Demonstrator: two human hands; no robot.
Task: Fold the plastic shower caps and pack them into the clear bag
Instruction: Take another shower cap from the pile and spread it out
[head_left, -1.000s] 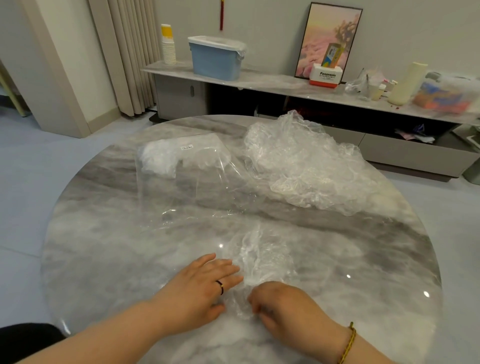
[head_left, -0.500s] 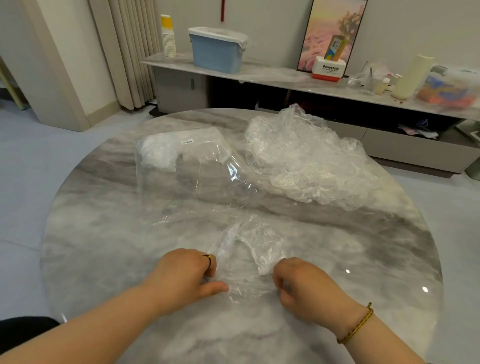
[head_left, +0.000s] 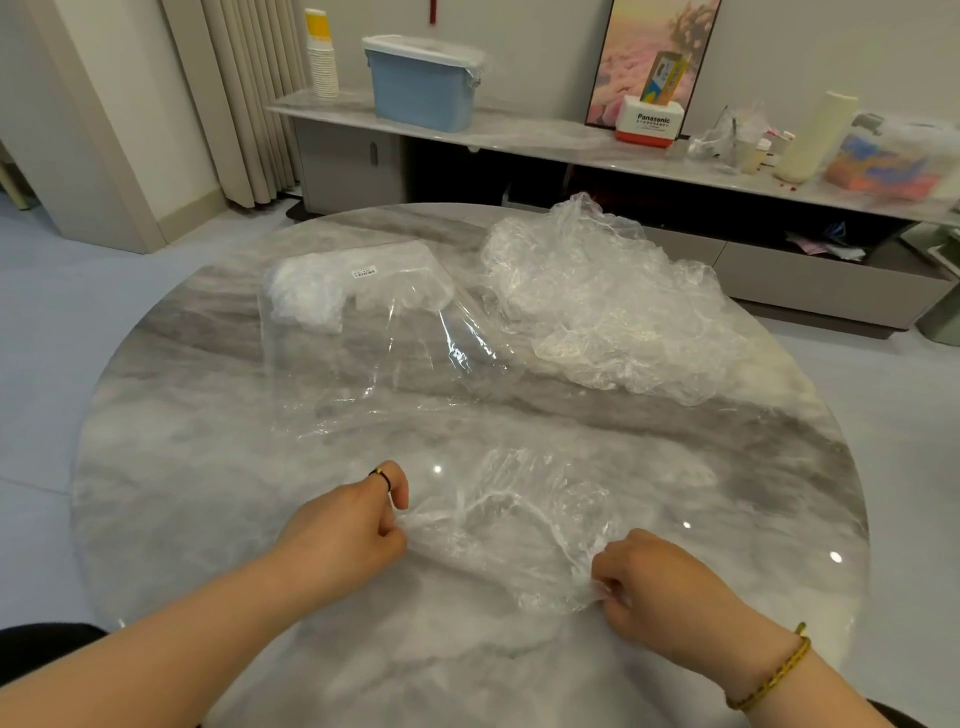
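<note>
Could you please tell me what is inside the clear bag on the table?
A white bundle of caps sits at the far end of the bag, near a small label. The rest looks empty; the table shows through. How many caps cannot be told.

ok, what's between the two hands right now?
Head view: one shower cap, spread over the marble table. The left hand pinches its left edge and the right hand pinches its right edge. Nothing else lies between them.
</note>
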